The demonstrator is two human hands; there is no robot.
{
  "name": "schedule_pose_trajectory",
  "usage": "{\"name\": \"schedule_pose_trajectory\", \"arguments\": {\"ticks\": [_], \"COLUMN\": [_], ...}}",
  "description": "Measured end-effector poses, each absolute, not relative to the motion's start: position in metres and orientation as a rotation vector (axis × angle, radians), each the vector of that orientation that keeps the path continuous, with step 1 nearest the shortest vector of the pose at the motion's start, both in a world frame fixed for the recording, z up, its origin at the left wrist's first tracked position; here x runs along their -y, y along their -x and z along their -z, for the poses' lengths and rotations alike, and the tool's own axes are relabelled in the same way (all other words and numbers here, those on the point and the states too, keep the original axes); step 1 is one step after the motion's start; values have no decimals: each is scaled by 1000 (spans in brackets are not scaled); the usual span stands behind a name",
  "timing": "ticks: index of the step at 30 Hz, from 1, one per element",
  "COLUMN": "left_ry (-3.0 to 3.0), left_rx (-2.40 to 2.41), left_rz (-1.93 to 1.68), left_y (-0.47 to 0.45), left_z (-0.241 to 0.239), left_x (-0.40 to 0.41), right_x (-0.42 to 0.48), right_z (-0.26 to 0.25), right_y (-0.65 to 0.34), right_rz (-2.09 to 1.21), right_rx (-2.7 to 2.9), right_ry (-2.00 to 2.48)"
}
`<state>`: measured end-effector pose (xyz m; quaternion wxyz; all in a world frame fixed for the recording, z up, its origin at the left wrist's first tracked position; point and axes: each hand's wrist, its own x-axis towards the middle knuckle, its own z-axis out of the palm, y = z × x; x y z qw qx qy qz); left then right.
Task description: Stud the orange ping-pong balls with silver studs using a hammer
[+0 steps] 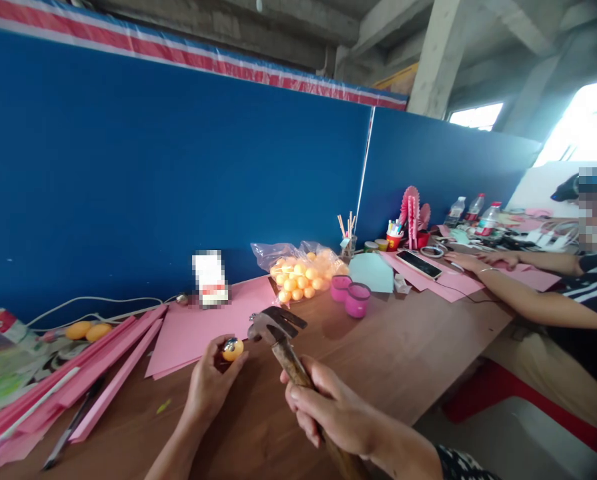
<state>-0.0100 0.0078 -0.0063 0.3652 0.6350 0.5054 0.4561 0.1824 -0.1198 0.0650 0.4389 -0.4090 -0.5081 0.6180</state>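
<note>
My left hand (209, 381) has its fingers and thumb closed around an orange ping-pong ball (233, 351), low over the brown table. A shiny silver piece shows on the ball's upper left; what kind of piece it is I cannot tell. Wrapped around the wooden handle of a claw hammer (289, 355), my right hand (331, 403) keeps the metal head raised up and to the right of the ball. Hammer and ball look close together, but I cannot tell whether they touch. Behind both hands lie pink paper sheets (208, 319).
A clear bag of orange balls (298, 275) sits behind, beside two purple cups (357, 300). Pink paper strips (113, 373) and a black pen (73, 427) lie left. At right, a phone (419, 264) lies near another person's arms (515, 287). A blue partition (178, 153) stands behind the table.
</note>
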Motion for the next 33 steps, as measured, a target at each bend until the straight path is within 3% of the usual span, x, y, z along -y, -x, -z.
{"name": "schedule_pose_trajectory", "arguments": {"ticks": [14, 33], "left_ry": [-1489, -1622], "left_rx": [-999, -1069], "left_rz": [-1115, -1212], "left_y": [-10, -5], "left_z": [5, 16], "left_x": [10, 6], "right_x": [159, 116], "right_z": [-43, -38], "right_y": [-188, -166], "right_rz": [-1358, -1492], "right_rx": [1272, 1359], "right_ry": [1445, 1255]}}
